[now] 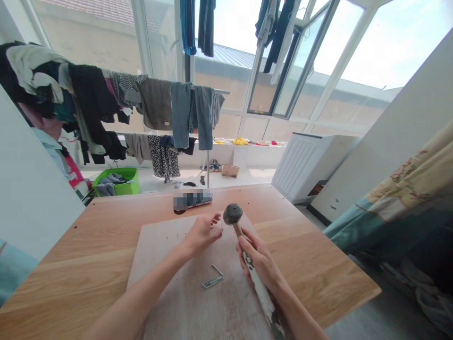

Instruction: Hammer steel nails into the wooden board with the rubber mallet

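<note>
The right hand [261, 259] is wrapped around the handle of a hammer [255, 279], gripping it a little below the dark, rounded head [232, 214]; the head points up and away from the body, and the pale, patchy handle slants back along the inside of the right forearm. The left hand [205, 231] is over the far part of a board [173, 304], its fingers half curled and the thumb held near them, just left of the hammer's head — whether something thin is pinched between the fingertips is too small to tell. The board lies flat on a wooden table [318, 269], and a few metal nails [212, 282] lie loose on it between the two forearms: most are bunched side by side, while one sits at an angle just beyond them. Past the board's far edge, on the table, rests a dark, flat object [193, 200], partly blurred out. Beyond the table, clothes [154, 104] hang over a drying rack on the left, with a green tub [128, 188] of fabric below it on the floor. A white ribbed unit [299, 163] stands to the right beneath the windows — one pane of which is swung open — and a patterned curtain [399, 193] hangs nearer on that side.
</note>
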`<control>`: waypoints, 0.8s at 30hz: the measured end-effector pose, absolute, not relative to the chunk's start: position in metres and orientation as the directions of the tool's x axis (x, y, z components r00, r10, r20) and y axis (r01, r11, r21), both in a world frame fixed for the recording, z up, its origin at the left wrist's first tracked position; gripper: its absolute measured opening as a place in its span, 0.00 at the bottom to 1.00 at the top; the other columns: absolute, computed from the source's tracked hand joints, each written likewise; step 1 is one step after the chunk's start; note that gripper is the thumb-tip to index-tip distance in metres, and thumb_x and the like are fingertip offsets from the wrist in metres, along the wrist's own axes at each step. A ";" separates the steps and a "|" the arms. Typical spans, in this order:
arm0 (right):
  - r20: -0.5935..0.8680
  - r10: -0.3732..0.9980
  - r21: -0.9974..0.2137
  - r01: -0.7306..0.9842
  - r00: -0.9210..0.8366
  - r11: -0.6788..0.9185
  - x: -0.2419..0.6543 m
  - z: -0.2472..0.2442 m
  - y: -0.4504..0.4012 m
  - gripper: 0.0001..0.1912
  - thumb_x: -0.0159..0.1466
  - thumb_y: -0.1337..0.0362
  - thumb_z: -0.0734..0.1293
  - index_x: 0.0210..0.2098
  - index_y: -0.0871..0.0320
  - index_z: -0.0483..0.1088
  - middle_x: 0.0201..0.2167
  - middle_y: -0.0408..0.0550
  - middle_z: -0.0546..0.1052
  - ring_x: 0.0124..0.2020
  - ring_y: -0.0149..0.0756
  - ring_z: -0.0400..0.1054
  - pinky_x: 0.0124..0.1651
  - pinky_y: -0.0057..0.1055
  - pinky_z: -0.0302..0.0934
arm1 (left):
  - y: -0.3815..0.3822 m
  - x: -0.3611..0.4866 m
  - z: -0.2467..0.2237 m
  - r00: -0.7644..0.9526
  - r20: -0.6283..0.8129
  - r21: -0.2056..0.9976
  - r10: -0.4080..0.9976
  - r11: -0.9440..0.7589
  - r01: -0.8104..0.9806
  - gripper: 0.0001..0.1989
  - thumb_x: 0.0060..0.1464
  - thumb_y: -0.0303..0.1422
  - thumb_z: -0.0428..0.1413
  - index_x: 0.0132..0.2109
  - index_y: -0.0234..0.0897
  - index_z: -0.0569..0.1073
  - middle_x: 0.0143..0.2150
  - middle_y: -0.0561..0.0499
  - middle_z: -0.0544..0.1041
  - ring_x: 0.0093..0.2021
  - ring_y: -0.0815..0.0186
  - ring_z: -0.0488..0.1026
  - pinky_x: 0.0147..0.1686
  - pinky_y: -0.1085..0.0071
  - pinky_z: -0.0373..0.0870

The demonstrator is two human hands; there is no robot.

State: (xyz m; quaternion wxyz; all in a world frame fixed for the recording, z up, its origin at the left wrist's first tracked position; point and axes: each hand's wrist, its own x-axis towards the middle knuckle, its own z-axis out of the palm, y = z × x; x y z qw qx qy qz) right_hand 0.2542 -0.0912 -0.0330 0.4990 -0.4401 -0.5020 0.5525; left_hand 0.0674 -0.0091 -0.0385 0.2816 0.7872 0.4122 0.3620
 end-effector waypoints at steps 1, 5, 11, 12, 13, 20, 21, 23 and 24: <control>0.006 0.995 -0.993 -0.118 -0.100 -0.005 0.254 -0.033 -0.091 0.23 0.65 0.48 0.67 0.52 0.56 0.69 0.23 0.35 0.68 0.11 0.23 0.58 0.11 0.22 0.54 | -0.018 0.061 -0.033 0.459 0.354 0.679 0.815 -0.561 0.472 0.19 0.53 0.26 0.58 0.53 0.36 0.74 0.48 0.45 0.80 0.47 0.60 0.77 0.50 0.65 0.73; -0.003 0.997 -0.991 -0.135 -0.079 -0.013 0.256 -0.036 -0.089 0.21 0.65 0.49 0.67 0.50 0.55 0.69 0.24 0.35 0.68 0.10 0.22 0.58 0.11 0.21 0.54 | -0.062 0.045 -0.012 0.821 0.234 0.313 0.521 -0.840 0.444 0.08 0.57 0.24 0.58 0.43 0.38 0.76 0.50 0.46 0.78 0.51 0.59 0.75 0.50 0.66 0.71; 0.028 0.997 -0.990 -0.143 -0.070 0.018 0.259 -0.043 -0.086 0.14 0.67 0.50 0.66 0.41 0.55 0.68 0.22 0.35 0.67 0.10 0.22 0.58 0.11 0.21 0.53 | -0.084 0.047 -0.010 0.922 0.144 -0.128 0.360 -0.917 0.378 0.05 0.57 0.21 0.57 0.36 0.33 0.74 0.38 0.47 0.77 0.39 0.59 0.74 0.40 0.64 0.68; 0.027 0.997 -0.989 -0.149 -0.070 0.016 0.260 -0.044 -0.086 0.14 0.67 0.50 0.66 0.41 0.55 0.68 0.23 0.35 0.67 0.10 0.22 0.57 0.11 0.21 0.53 | -0.083 0.047 -0.010 0.921 0.150 -0.140 0.359 -0.915 0.379 0.05 0.58 0.21 0.57 0.36 0.34 0.74 0.37 0.48 0.77 0.38 0.60 0.74 0.39 0.65 0.67; 0.026 0.997 -0.988 -0.154 -0.069 0.015 0.260 -0.045 -0.086 0.14 0.67 0.50 0.66 0.41 0.55 0.68 0.23 0.35 0.68 0.10 0.21 0.58 0.11 0.21 0.54 | -0.080 0.047 -0.010 0.917 0.153 -0.140 0.369 -0.910 0.390 0.05 0.58 0.21 0.58 0.36 0.34 0.73 0.37 0.48 0.77 0.38 0.60 0.74 0.38 0.65 0.66; 0.031 0.996 -0.985 -0.172 -0.082 0.017 0.260 -0.043 -0.086 0.15 0.67 0.50 0.67 0.42 0.56 0.68 0.25 0.35 0.68 0.11 0.21 0.59 0.11 0.19 0.53 | -0.068 0.047 -0.005 0.873 0.127 -0.005 0.472 -0.879 0.476 0.03 0.56 0.23 0.59 0.36 0.35 0.75 0.39 0.48 0.77 0.39 0.61 0.74 0.38 0.66 0.66; 0.031 0.996 -0.985 -0.172 -0.083 0.017 0.260 -0.043 -0.086 0.15 0.67 0.50 0.67 0.41 0.56 0.68 0.25 0.35 0.68 0.11 0.21 0.59 0.11 0.20 0.53 | -0.067 0.049 -0.006 0.875 0.114 -0.008 0.470 -0.881 0.474 0.03 0.56 0.23 0.59 0.36 0.34 0.76 0.38 0.47 0.77 0.39 0.60 0.74 0.37 0.66 0.66; 0.027 0.996 -0.986 -0.168 -0.086 0.012 0.260 -0.043 -0.087 0.15 0.67 0.50 0.67 0.41 0.56 0.68 0.25 0.35 0.68 0.10 0.21 0.59 0.11 0.20 0.53 | -0.065 0.052 -0.008 0.877 0.077 0.000 0.475 -0.879 0.476 0.04 0.55 0.22 0.58 0.36 0.33 0.76 0.37 0.46 0.77 0.38 0.59 0.74 0.37 0.66 0.67; 0.025 0.996 -0.986 -0.166 -0.087 0.011 0.260 -0.043 -0.087 0.15 0.67 0.50 0.67 0.41 0.56 0.68 0.25 0.35 0.68 0.11 0.21 0.59 0.11 0.20 0.53 | -0.063 0.053 -0.010 0.870 0.057 0.014 0.489 -0.872 0.490 0.05 0.54 0.21 0.58 0.36 0.33 0.76 0.37 0.46 0.77 0.37 0.59 0.74 0.36 0.66 0.67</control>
